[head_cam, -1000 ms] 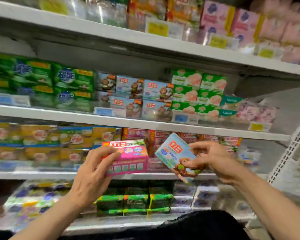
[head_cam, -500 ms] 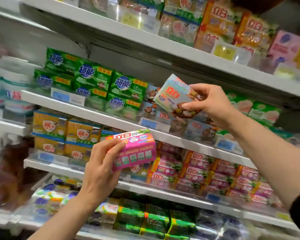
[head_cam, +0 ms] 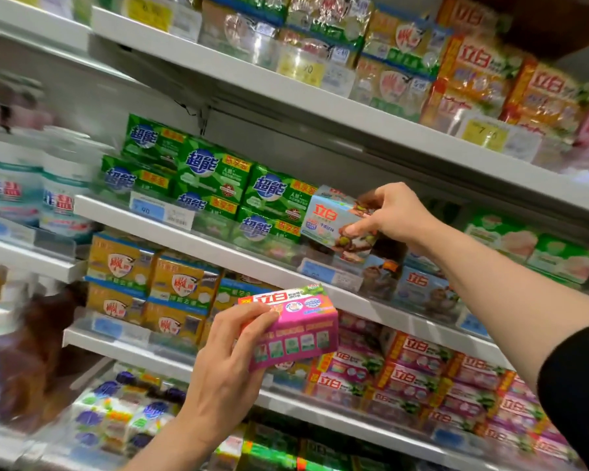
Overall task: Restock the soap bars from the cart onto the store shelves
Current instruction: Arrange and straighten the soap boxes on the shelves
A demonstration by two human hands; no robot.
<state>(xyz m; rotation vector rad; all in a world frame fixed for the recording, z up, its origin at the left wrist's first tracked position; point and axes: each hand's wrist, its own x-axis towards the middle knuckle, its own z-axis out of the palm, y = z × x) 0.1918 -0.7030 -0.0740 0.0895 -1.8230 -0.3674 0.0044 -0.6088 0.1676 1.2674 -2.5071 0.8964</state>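
2 soap boxes are being gripped: right hand (head_cam: 393, 215) lifting the blue box (head_cam: 334, 220) up to its shelf (head_cam: 218, 244), left hand (head_cam: 225, 365) holding the pink box (head_cam: 296, 331) back.

We see the Liby soap pack (head_cam: 334, 220) in our right hand (head_cam: 393, 215) at 1 o'clock from the frame's middle, on the middle shelf (head_cam: 218, 244), just right of the Chaoneng soap packs (head_cam: 211, 175) and above more Liby packs (head_cam: 419, 287) on that shelf. Our left hand (head_cam: 225, 375) holds a Liby soap box (head_cam: 296, 328) at 6 o'clock, before the shelf below (head_cam: 123, 350), with the Diao soap packs (head_cam: 150, 283) at its 9 o'clock. The top shelf (head_cam: 286, 96) runs overhead at 12 o'clock.
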